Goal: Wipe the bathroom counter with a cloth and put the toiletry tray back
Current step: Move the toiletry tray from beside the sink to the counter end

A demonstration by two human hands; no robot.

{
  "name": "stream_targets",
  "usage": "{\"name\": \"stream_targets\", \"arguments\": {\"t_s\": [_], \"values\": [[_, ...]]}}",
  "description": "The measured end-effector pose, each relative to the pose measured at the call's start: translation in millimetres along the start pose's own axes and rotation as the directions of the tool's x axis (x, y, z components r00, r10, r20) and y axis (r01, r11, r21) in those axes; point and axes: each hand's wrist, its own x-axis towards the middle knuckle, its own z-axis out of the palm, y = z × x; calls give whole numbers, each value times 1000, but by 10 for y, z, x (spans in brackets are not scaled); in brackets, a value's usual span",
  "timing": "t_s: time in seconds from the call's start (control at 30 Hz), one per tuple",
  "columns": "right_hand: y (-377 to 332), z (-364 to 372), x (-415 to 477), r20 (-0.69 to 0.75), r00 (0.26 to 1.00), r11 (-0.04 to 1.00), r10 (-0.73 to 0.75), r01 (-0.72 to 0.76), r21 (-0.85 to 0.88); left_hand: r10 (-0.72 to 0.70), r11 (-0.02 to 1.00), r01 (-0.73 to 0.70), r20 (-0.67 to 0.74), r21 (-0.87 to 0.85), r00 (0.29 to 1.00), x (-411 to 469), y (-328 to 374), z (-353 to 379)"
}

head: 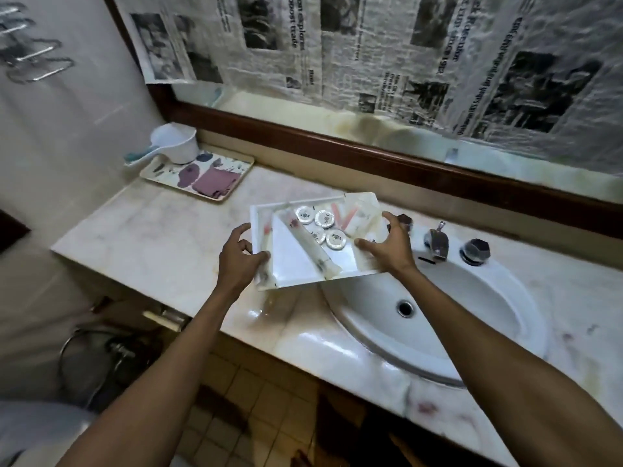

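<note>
A white toiletry tray (293,261) is held above the marble counter (161,241), just left of the sink. It carries several round wrapped soaps (320,225), a long wrapped tube (308,246) and flat sachets. My left hand (241,261) grips the tray's left edge with the thumb over the rim. My right hand (392,246) holds its right edge, fingers spread along the side. A folded purple cloth (215,183) lies on a patterned tray (197,175) at the back left of the counter.
A white oval sink (472,318) sits to the right, with a chrome tap (438,242) and two dark knobs behind it. A white scoop (175,143) stands at the back left corner. A newspaper-covered mirror rises behind the counter. Tiled floor lies below.
</note>
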Motion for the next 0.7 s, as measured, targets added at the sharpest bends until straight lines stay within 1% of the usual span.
{"name": "stream_targets", "arguments": {"t_s": [0.17,0.4,0.7], "values": [[-480,727,125,105,992,998,-66,68,-15,-60,998,60,-123,-4,991,88,-315,-688],[-926,1820,433,257,958,991,-127,132,-3,-147,988,154,-243,7,959,426,-855,-1442],[-1493,3244,1069,438,886,986,-153,167,5,-285,949,314,-367,20,885,1172,-1509,-2243]]}}
